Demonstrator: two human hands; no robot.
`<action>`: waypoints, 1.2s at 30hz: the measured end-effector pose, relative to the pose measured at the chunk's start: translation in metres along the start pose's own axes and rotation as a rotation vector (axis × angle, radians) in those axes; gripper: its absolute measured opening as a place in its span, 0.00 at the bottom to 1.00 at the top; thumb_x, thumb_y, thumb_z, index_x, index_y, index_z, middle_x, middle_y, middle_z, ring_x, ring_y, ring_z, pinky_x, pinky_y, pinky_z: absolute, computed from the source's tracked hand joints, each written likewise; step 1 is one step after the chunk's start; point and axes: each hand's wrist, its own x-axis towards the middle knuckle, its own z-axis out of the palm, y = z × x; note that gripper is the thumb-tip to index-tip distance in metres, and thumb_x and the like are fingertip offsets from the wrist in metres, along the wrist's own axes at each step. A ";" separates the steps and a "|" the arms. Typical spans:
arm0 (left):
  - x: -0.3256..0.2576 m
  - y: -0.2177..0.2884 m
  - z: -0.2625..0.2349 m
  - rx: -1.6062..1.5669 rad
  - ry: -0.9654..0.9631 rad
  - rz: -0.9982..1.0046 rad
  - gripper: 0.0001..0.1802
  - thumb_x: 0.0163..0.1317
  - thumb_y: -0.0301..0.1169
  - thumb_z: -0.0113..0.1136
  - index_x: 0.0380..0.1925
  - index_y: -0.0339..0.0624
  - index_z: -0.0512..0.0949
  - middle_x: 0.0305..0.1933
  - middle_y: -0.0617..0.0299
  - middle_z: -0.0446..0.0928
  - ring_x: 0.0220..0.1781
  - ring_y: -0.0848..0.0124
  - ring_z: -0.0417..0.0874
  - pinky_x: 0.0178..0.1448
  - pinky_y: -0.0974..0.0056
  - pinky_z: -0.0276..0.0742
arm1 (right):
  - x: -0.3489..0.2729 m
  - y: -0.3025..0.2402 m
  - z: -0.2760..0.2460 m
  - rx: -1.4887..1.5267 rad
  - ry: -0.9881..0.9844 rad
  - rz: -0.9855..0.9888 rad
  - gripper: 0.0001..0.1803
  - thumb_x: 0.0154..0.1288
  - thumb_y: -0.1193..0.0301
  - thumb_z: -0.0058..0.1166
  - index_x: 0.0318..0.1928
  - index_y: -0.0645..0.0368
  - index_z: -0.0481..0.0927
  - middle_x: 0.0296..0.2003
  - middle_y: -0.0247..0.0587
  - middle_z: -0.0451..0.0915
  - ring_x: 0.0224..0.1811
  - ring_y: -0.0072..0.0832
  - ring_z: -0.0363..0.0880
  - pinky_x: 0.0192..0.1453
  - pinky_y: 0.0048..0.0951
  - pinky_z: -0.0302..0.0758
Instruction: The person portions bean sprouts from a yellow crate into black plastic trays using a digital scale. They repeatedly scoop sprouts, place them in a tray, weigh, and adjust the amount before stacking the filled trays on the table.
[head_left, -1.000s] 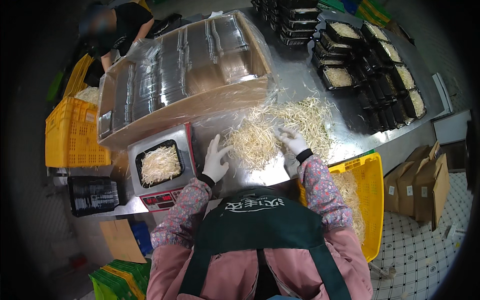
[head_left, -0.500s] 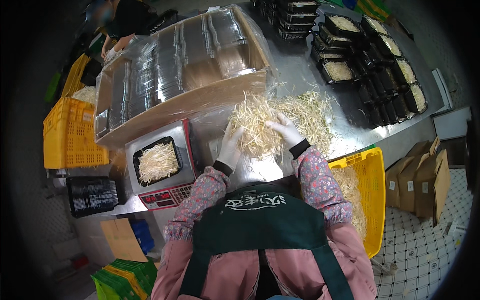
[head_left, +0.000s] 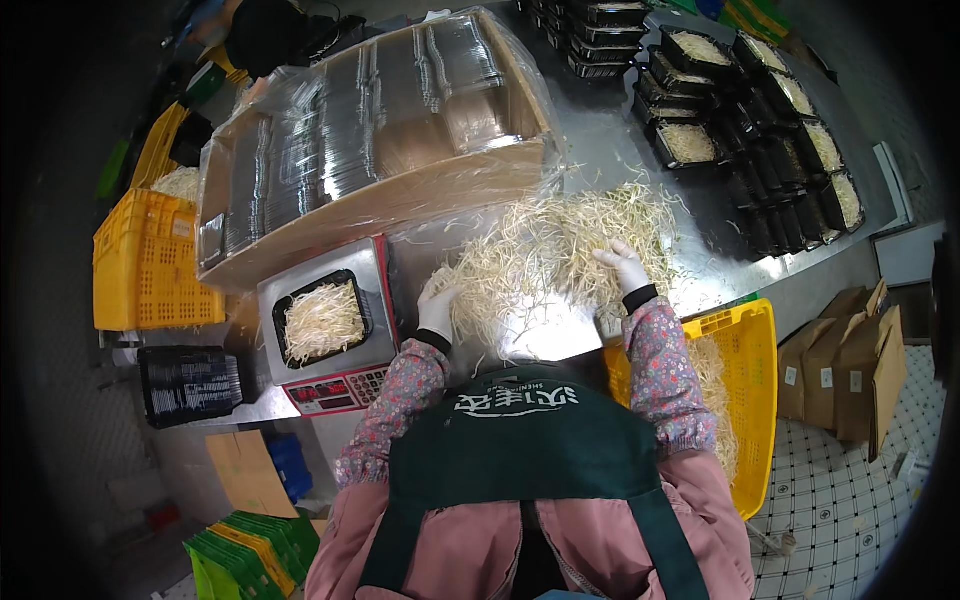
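Loose bean sprouts (head_left: 515, 265) lie strewn in a wide, thin heap over the steel table before me. My left hand (head_left: 437, 305), in a white glove, is closed on strands at the heap's left edge. At its right side my gloved right hand (head_left: 622, 268) has its fingers curled into the thicker sprouts; their tips are partly hidden. To the left, a black tray of sprouts (head_left: 322, 320) rests on a red-and-silver digital scale (head_left: 378, 262), touched by neither hand.
A carton of clear plastic lids (head_left: 385, 178) stands behind the scale. Filled black trays (head_left: 690, 143) are stacked at the far right. Empty black trays (head_left: 188, 385) lie at left. A yellow crate (head_left: 765, 400) of sprouts sits by my right arm. Another person (head_left: 265, 40) is at the far left.
My hands have moved apart, the right one farther right. The bunch of sprouts between them has come down and spread over the table, merging with the pile behind.
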 end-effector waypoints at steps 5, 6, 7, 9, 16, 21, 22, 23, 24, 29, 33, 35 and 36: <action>-0.004 -0.005 -0.022 0.046 0.175 0.007 0.31 0.53 0.14 0.59 0.60 0.36 0.68 0.50 0.56 0.77 0.47 0.67 0.80 0.52 0.66 0.78 | -0.007 -0.003 0.000 -0.018 -0.030 -0.007 0.20 0.58 0.74 0.62 0.51 0.67 0.77 0.44 0.39 0.81 0.46 0.23 0.77 0.54 0.23 0.71; -0.007 -0.011 -0.028 0.070 0.215 0.046 0.31 0.53 0.14 0.60 0.59 0.36 0.68 0.51 0.55 0.76 0.48 0.68 0.80 0.53 0.66 0.77 | -0.013 -0.011 0.008 -0.112 -0.015 0.002 0.17 0.58 0.74 0.62 0.48 0.65 0.79 0.42 0.36 0.81 0.45 0.22 0.77 0.52 0.22 0.71; -0.007 -0.015 -0.034 0.096 0.240 0.095 0.31 0.52 0.15 0.60 0.59 0.36 0.68 0.52 0.55 0.76 0.49 0.67 0.79 0.53 0.65 0.77 | -0.016 -0.015 0.014 -0.206 0.000 0.010 0.14 0.58 0.74 0.62 0.45 0.63 0.80 0.40 0.34 0.82 0.43 0.21 0.77 0.50 0.22 0.71; -0.009 -0.017 -0.037 0.142 0.289 0.190 0.31 0.52 0.15 0.61 0.59 0.35 0.68 0.53 0.55 0.75 0.50 0.67 0.78 0.54 0.65 0.76 | -0.010 -0.005 0.014 -0.069 -0.056 -0.025 0.12 0.59 0.74 0.61 0.44 0.64 0.81 0.40 0.35 0.82 0.43 0.21 0.78 0.50 0.23 0.71; -0.015 -0.028 -0.047 -0.033 0.327 0.146 0.31 0.56 0.14 0.54 0.62 0.38 0.64 0.56 0.55 0.73 0.53 0.65 0.77 0.57 0.62 0.76 | -0.004 -0.008 0.011 0.041 -0.027 -0.067 0.13 0.62 0.77 0.58 0.47 0.66 0.80 0.39 0.35 0.83 0.39 0.20 0.79 0.47 0.21 0.74; -0.016 -0.029 -0.046 -0.100 0.325 0.097 0.32 0.57 0.15 0.53 0.64 0.40 0.62 0.56 0.54 0.73 0.53 0.64 0.78 0.56 0.62 0.76 | -0.011 -0.017 0.026 -0.086 -0.064 -0.137 0.20 0.61 0.72 0.61 0.52 0.67 0.76 0.45 0.41 0.81 0.46 0.25 0.78 0.51 0.24 0.74; -0.016 -0.030 -0.044 -0.112 0.321 0.100 0.33 0.57 0.15 0.53 0.64 0.41 0.62 0.56 0.53 0.73 0.52 0.64 0.78 0.55 0.62 0.77 | -0.013 -0.019 0.032 -0.176 -0.100 -0.116 0.23 0.61 0.71 0.61 0.54 0.68 0.75 0.46 0.44 0.81 0.48 0.27 0.78 0.53 0.26 0.74; -0.016 -0.030 -0.044 -0.124 0.317 0.103 0.33 0.57 0.15 0.53 0.64 0.41 0.62 0.56 0.53 0.73 0.52 0.64 0.78 0.55 0.62 0.77 | -0.014 -0.021 0.035 -0.265 -0.137 -0.094 0.26 0.60 0.69 0.62 0.56 0.69 0.73 0.48 0.46 0.80 0.51 0.29 0.77 0.55 0.28 0.74; -0.012 -0.035 -0.047 -0.100 0.327 0.119 0.33 0.57 0.15 0.53 0.64 0.42 0.62 0.56 0.53 0.73 0.52 0.64 0.78 0.54 0.63 0.77 | -0.009 -0.009 0.029 -0.642 -0.161 -0.261 0.30 0.60 0.65 0.63 0.58 0.68 0.72 0.49 0.48 0.80 0.47 0.31 0.80 0.55 0.30 0.74; -0.020 -0.026 -0.039 -0.090 0.402 0.023 0.35 0.56 0.15 0.53 0.65 0.42 0.61 0.58 0.54 0.72 0.52 0.65 0.77 0.51 0.65 0.77 | -0.010 -0.026 0.070 -1.131 -0.028 -0.340 0.31 0.54 0.56 0.62 0.58 0.55 0.76 0.55 0.52 0.76 0.59 0.43 0.73 0.61 0.37 0.71; -0.013 -0.035 -0.049 -0.061 0.385 0.087 0.35 0.56 0.16 0.53 0.66 0.42 0.59 0.58 0.56 0.71 0.52 0.66 0.77 0.51 0.63 0.77 | -0.031 -0.009 0.161 -1.326 -0.120 -0.644 0.23 0.52 0.58 0.62 0.47 0.56 0.80 0.45 0.48 0.80 0.53 0.40 0.75 0.53 0.40 0.76; -0.015 -0.035 -0.044 -0.042 0.368 0.089 0.36 0.56 0.16 0.55 0.67 0.38 0.58 0.63 0.53 0.67 0.60 0.64 0.72 0.63 0.64 0.68 | -0.027 0.017 0.177 -1.352 -0.169 -0.665 0.17 0.52 0.61 0.60 0.41 0.55 0.80 0.39 0.46 0.79 0.49 0.40 0.77 0.49 0.42 0.76; -0.016 -0.037 -0.045 -0.043 0.361 0.084 0.37 0.56 0.16 0.55 0.67 0.37 0.57 0.64 0.52 0.66 0.62 0.64 0.70 0.65 0.64 0.66 | -0.026 0.022 0.181 -1.304 -0.220 -0.655 0.12 0.54 0.66 0.58 0.39 0.55 0.80 0.37 0.44 0.79 0.45 0.42 0.78 0.46 0.42 0.77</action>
